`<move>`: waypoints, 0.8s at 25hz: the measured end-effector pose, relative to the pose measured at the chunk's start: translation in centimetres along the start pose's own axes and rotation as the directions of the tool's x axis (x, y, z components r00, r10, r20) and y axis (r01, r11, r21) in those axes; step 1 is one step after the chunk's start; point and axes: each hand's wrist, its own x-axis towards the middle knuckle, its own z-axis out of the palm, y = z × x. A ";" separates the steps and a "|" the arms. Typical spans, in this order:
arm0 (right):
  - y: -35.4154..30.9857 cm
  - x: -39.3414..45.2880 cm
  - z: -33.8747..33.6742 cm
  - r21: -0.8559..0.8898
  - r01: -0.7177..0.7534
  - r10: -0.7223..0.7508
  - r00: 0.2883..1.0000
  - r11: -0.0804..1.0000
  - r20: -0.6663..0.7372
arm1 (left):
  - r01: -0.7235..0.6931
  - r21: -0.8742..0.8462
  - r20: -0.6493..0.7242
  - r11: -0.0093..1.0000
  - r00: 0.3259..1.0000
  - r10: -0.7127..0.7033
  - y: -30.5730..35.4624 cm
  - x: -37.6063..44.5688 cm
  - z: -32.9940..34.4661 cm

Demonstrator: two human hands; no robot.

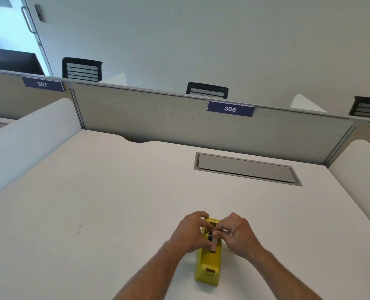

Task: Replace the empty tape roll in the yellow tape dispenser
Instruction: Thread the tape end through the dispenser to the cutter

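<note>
Yellow tape dispenser (pixel 207 265) sits nearest, on white desk (pixel 114 191). Left hand (pixel 190 232) clamps its body; right hand (pixel 237 233) pinches the roll (pixel 214 240) w/ fingertips, just inside the grip. Best lift straight up, base pinned. Beyond hands: grey cable hatch (pixel 246 168), partition tagged 306 (pixel 230 108).

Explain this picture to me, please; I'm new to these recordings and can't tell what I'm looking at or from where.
It is one view, from a camera worn on a person's head, looking forward and down at a white desk. No machine is involved: the two bare hands are the person's own. A yellow tape dispenser stands on the desk. The left hand steadies its side, while the right hand pinches a small dark part at the roll slot. What exactly that part is, I cannot tell.
</note>
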 end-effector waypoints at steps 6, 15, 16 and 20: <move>-0.2 0.0 0.0 -0.060 0.024 -0.024 1.000 0.998 -0.007 | 0.014 0.005 0.005 1.000 1.000 -0.014 0.0 0.1 0.0; -0.1 0.0 -0.8 -0.018 0.006 -0.004 0.997 1.000 0.075 | -0.028 0.025 0.016 0.999 0.999 0.028 -0.2 0.1 -0.1; -0.1 0.0 -0.8 -0.016 0.006 -0.005 0.997 1.000 0.074 | -0.027 0.025 0.017 0.999 1.000 0.026 -0.1 0.1 -0.1; -0.1 0.2 -0.6 -0.008 0.022 -0.022 0.999 1.000 0.044 | -0.031 0.028 0.013 0.999 0.999 0.031 -0.2 0.2 -0.1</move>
